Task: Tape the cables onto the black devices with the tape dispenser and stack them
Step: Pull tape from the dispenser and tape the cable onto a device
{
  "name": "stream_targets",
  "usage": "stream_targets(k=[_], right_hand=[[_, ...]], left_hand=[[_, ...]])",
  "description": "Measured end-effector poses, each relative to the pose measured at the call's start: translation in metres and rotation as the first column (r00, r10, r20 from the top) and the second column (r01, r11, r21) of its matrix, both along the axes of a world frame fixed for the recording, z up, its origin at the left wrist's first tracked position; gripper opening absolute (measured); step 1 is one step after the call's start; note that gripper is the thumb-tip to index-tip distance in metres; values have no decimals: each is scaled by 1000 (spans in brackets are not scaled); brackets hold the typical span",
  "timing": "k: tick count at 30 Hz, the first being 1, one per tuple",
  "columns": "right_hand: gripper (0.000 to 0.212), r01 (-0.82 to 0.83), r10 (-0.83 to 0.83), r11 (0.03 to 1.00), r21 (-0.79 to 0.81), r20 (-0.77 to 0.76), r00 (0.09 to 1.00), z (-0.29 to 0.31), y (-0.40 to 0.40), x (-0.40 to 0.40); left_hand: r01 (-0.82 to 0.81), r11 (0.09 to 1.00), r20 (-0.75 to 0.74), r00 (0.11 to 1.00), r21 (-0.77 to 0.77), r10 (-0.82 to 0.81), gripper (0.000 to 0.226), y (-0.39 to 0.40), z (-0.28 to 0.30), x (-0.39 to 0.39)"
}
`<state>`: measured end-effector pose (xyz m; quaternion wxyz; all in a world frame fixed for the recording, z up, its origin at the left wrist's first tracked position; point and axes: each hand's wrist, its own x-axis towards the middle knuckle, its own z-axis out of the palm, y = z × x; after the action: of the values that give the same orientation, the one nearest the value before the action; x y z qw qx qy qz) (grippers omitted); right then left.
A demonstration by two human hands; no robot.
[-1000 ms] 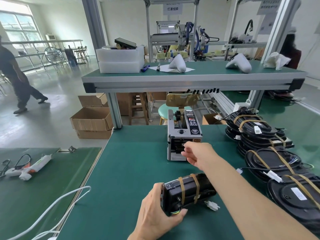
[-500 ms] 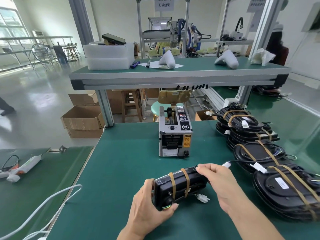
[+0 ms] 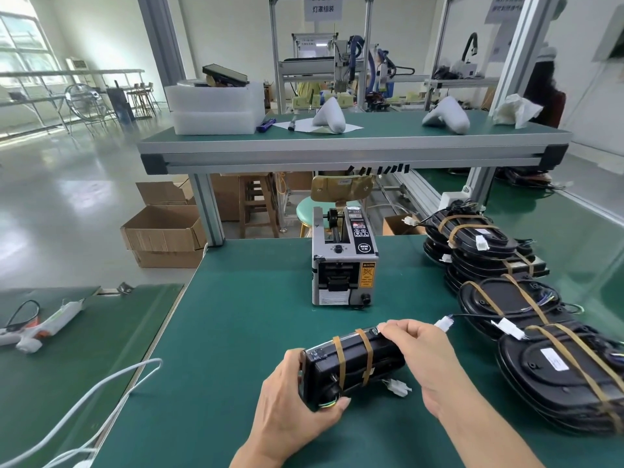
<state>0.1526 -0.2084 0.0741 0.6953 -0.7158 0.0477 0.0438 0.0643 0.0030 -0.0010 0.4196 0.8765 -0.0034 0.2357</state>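
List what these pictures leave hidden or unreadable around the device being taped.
- Head view: the black device's near left end is covered by the left hand.
- What the right hand's fingertips pinch is too small to identify.
- The tape dispenser's labels are too small to read.
- The stacked devices run off the right edge.

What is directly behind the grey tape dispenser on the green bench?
Behind the grey tape dispenser stands a round pale-green stool with a tan chair back above it, past the green bench edge. The dispenser hides the stool's right side and most of its legs.
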Motion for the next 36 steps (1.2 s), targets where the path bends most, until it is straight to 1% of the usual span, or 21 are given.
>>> stream_targets(k=[4,11,14,16,20,23,28,36], right_hand=[[17,40,-40,999,17,6,999,-2,-2,0],[16,11,-10,1000,-20,20,1000,0,0,-1],[20,8,-7,999,-38,29,1000,0,3,-3],[21,9,-6,998,-70,33,999,1,4,-4],[17,33,-22,982,-186,61,998,4,7,-8],[16,91,-60,939,-330,103,993,5,10,-9],[15,132,-81,884,-449,133,988,3,12,-8],[17,133,-94,874,-468,106,990,2,14,-6]], left_hand=[[0,1000,2,1000,2,0,68,0,1,0],[0,1000,13,1000,-3,0,65,-1,4,-1],[1,1000,11,1000,-7,-1,64,-2,5,-1],[2,1000,7,1000,-10,-2,64,-3,7,-1],[2,1000,-5,1000,-19,-2,62,-3,8,-1],[0,1000,-8,1000,-21,0,62,-4,9,-2],[3,1000,-3,1000,-25,-3,62,-4,11,-3],[2,1000,13,1000,-21,-1,63,-4,11,-2]])
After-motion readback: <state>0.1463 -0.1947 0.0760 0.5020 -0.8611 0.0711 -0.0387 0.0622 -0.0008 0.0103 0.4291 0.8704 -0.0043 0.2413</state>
